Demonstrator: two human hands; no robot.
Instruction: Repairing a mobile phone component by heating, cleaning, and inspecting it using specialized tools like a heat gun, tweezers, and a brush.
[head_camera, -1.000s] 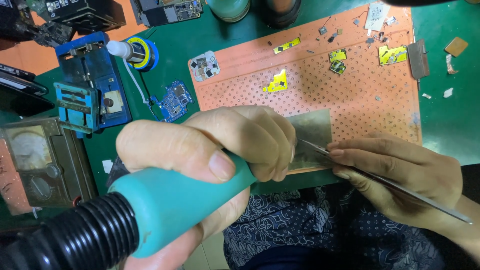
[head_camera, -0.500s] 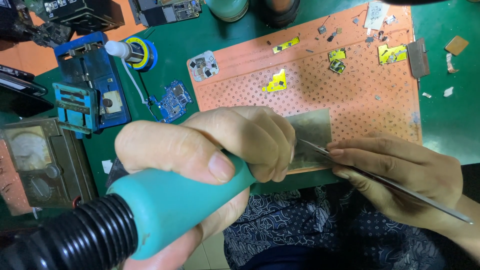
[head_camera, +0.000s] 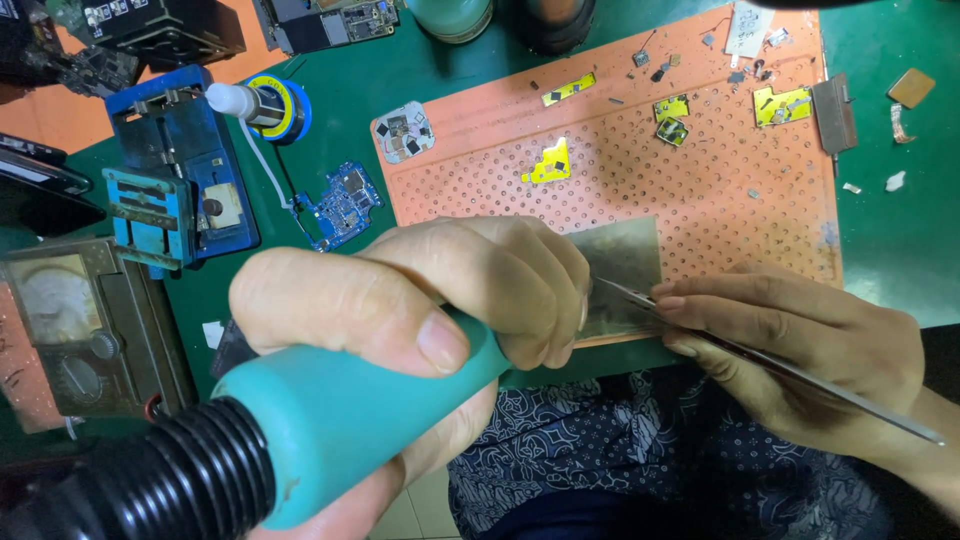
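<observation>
Green bench matting (head_camera: 880, 240) carries a perforated orange work mat (head_camera: 700, 200) with a dull metal plate (head_camera: 625, 262) at its near edge. The left hand (head_camera: 420, 310) is wrapped tight round a teal hot-air handle with black ribbed hose (head_camera: 330, 420), probably light but tugged by that stiff hose. The right hand (head_camera: 800, 350) pinches slim steel tweezers (head_camera: 760, 362), tips on the plate: springy, best held mid-shank. Small yellow-taped parts (head_camera: 552, 165) and a blue circuit board (head_camera: 340, 205) crowd the far side; open room lies rightward.

Two bare hands, left hand (head_camera: 420, 300) and right hand (head_camera: 800, 350), no rings, no gloves, nails short. No sleeves in view. Near, at the bottom: dark blue cloth (head_camera: 600, 470) with small white dots, maybe trousers.
</observation>
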